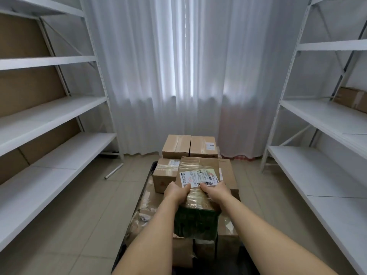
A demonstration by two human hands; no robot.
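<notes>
**My left hand (176, 192) and right hand (215, 190) hold a box (198, 165)**

Both hands curl tight around the near end of the brown box, thumbs on top by its white label (198, 176). I see it up over the other boxes (176, 145), piled low between the white shelves (49, 114).

Both bare forearms reach forward from the lower edge of the view and converge toward the middle, the left forearm (151, 231) slanting up to the right and the right forearm (256, 225) slanting up to the left. The wrists are held almost straight. The left grip (176, 192) and the right grip (215, 190) sit close together at the same height, each clasping the near end of one box (198, 167), thumbs lying on its top face and pointing toward each other, the remaining fingers hidden at its sides.
</notes>
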